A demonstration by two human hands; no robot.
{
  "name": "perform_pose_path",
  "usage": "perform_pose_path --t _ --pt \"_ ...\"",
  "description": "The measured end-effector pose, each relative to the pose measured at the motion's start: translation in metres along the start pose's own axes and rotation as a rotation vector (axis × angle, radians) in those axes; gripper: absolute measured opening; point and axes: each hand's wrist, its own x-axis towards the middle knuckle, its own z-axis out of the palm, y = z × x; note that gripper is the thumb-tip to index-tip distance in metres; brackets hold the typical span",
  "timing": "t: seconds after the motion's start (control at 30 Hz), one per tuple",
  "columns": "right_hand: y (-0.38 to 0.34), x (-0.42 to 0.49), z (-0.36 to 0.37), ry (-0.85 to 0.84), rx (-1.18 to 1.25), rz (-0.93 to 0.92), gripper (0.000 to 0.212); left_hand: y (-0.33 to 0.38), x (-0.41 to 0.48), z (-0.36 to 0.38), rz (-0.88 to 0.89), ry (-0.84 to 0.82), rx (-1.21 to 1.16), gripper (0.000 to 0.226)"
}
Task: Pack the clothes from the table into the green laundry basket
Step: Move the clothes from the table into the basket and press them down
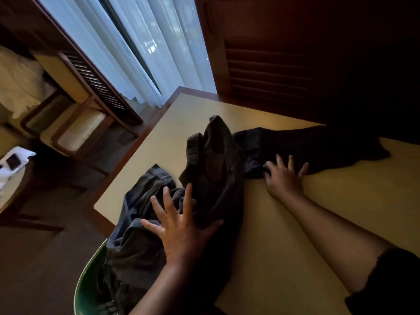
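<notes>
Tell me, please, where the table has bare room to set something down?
Bare table lies between the right forearm and the dark clothes, and left of them toward the curtain corner. The middle and basket edge are crowded.

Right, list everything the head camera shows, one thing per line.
table: one, yellowish top with dark wood edge, centre and right.
dark jeans: one, grey-black, hanging off the table's near-left edge into the basket.
olive-dark garment: one, bunched on the table, centre.
black garment: one, spread on the table, right.
green laundry basket: one, green rim, bottom left below the table edge.
curtains: white, sheer, top centre.
wooden chair: one, brown with pale seat, left.
left hand: fingers spread, on the jeans.
right hand: fingers spread, at the black garment's edge.
</notes>
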Motion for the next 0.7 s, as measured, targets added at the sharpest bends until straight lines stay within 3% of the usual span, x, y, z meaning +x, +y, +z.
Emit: perform_pose_path --t 0.1,0.2,0.3,0.43,0.57,0.7 --pt "-0.014 -0.014 0.013 0.053 0.192 -0.032 0.024 -0.008 0.004 -0.002 -0.203 -0.221 -0.203 0.12" --pt "-0.036 -0.032 0.015 0.042 0.426 -0.061 0.019 -0.025 0.019 -0.007 -0.205 -0.2 -0.304 0.095" --pt "-0.068 -0.053 0.015 -0.082 0.63 -0.063 0.03 -0.043 0.027 -0.014 -0.176 -0.144 -0.285 0.061" --pt "-0.112 -0.081 0.015 -0.166 0.919 -0.059 0.052 -0.073 0.02 -0.017 -0.191 -0.124 -0.52 0.006" --pt "-0.152 -0.113 0.014 -0.229 1.069 -0.112 0.05 -0.114 -0.013 -0.032 -0.329 -0.213 -0.977 0.012" --pt "-0.202 -0.151 0.037 -0.341 1.083 -0.197 0.054 -0.169 -0.064 -0.048 -0.425 -0.084 -1.226 0.016"
